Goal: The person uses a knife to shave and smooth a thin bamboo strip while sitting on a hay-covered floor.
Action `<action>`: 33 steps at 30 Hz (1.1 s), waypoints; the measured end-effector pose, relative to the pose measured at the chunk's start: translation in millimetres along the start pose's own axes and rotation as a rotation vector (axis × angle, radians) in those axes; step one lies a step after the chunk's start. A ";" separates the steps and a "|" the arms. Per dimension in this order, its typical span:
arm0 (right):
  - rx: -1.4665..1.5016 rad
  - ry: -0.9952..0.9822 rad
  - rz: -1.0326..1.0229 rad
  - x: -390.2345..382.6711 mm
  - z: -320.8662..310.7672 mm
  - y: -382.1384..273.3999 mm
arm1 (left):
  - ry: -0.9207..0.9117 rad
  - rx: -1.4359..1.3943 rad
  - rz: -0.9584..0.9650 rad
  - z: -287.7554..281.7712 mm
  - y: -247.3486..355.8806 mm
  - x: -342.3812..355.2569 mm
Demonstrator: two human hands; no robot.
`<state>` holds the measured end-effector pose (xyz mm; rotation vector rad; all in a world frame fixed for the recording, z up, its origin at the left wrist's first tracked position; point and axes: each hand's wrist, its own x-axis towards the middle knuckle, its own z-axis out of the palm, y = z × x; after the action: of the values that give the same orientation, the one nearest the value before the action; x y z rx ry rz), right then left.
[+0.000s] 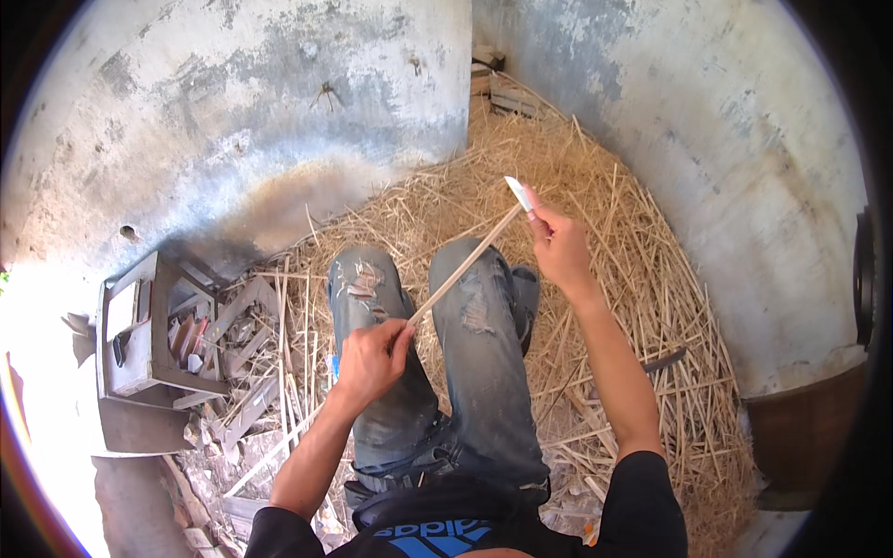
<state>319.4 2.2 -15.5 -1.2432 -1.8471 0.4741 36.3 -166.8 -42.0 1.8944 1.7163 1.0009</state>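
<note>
A thin pale strip of wood or bamboo [463, 267] slants up and to the right across my knees. My left hand [370, 365] pinches its lower end above my left thigh. Past my right knee, my right hand [561, 249] is closed on a small knife [517, 193], its bright blade pointing up and left. The strip's upper end meets the knife beside the thumb; whether the edge cuts into it is too small to tell. The fingers hide the knife's handle.
Loose straw-like strips and shavings [642, 279] cover the floor around my legs. A worn wooden box frame [139, 367] stands at left beside scrap wood [246, 316]. A dark flat blade-like piece [664, 361] lies by my right forearm. Stained walls [372, 74] enclose the corner.
</note>
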 end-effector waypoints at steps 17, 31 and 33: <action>-0.044 -0.548 -0.081 -57.3 7.0 -69.7 | 0.021 -0.146 -0.095 14.6 5.2 -8.1; 0.548 0.128 0.059 -85.0 -29.1 -181.8 | -0.262 -0.974 -0.122 -16.6 83.0 -86.8; 0.685 0.049 0.086 -87.2 -35.4 -201.7 | -0.381 -1.012 -0.189 -35.4 75.2 -91.4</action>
<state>246.2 -168.3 107.5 -0.8474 -1.4045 1.0116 63.1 -274.4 12.4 1.1244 0.8585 1.0496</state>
